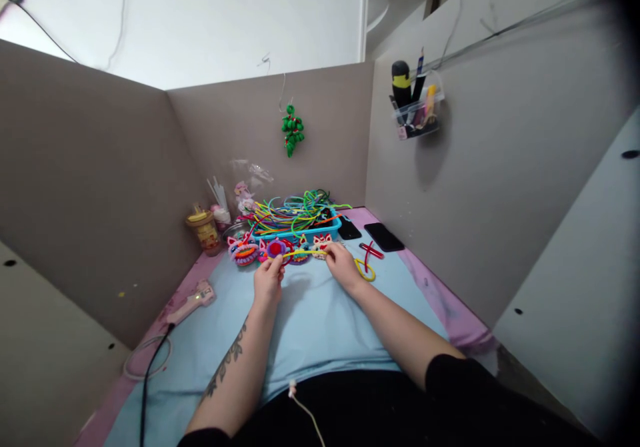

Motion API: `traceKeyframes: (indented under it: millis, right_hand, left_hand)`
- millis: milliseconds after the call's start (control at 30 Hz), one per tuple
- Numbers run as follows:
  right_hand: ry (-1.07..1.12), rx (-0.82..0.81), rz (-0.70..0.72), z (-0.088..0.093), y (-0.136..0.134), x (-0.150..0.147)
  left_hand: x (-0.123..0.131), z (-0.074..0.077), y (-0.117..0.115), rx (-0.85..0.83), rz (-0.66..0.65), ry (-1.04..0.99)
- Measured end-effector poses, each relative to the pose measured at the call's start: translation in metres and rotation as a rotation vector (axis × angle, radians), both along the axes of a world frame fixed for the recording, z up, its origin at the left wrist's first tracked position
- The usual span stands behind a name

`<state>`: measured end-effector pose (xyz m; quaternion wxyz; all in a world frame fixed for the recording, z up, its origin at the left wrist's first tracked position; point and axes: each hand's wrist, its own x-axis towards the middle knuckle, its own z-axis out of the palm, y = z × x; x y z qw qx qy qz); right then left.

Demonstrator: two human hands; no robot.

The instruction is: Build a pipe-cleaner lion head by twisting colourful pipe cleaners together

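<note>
Both my hands are raised over the blue cloth, with a thin yellow cord (304,252) stretched level between them. My left hand (269,280) pinches the cord's left end. My right hand (343,267) grips it at the other side, and a yellow loop (367,270) lies just beyond that wrist. Behind the cord stand several small colourful woven figures with pointed ears, among them a purple and orange one (244,252) and a cream and red one (321,243). The cord and my fingers partly cover them.
A blue basket (336,229) heaped with coloured cords stands at the back. Two dark phones, one a black phone (384,237), lie right, near red scissors (373,252). Left are a pink glue gun (193,302) with its cable and a yellow-brown cup (205,230). Grey panels enclose the table.
</note>
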<state>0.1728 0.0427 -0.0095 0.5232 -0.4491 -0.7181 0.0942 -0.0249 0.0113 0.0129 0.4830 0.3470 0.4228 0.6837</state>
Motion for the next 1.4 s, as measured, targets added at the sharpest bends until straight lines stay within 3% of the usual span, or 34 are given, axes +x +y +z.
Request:
traceKeyframes:
  millis: [167,400,600,800,933,1067,1233,1333,1400]
  right_hand:
    - [0.057,-0.06,0.009,0.002,0.0,0.002]
    - [0.705,-0.213,0.32,0.015,-0.015,-0.006]
    - [0.873,-0.366,0.456,0.014,-0.015,-0.013]
    - [0.854,-0.626,0.502,0.01,-0.018,-0.021]
    - [0.84,-0.589,0.472,0.009,-0.019,-0.024]
    - [0.966,-0.509,0.414,0.01,-0.015,-0.018]
    - [1.058,-0.576,0.365,0.01,-0.011,-0.015]
    - [0.964,-0.605,0.365,0.007,-0.014,-0.019]
    - [0.814,-0.535,0.367,0.006,-0.017,-0.022]
  left_hand:
    - [-0.003,-0.001,0.002,-0.025,-0.007,-0.018]
    - [0.001,-0.004,0.001,-0.241,-0.21,0.048]
    - [0.003,-0.009,-0.002,-0.261,-0.385,0.118]
    - [0.005,-0.007,-0.006,-0.206,-0.439,0.212]
    - [0.006,-0.005,-0.007,-0.194,-0.453,0.226]
    - [0.006,-0.003,-0.009,-0.186,-0.441,0.237]
    - [0.006,-0.003,-0.009,-0.182,-0.429,0.257]
    - [0.006,-0.005,-0.008,-0.173,-0.45,0.243]
    - [0.005,-0.006,-0.008,-0.162,-0.462,0.228]
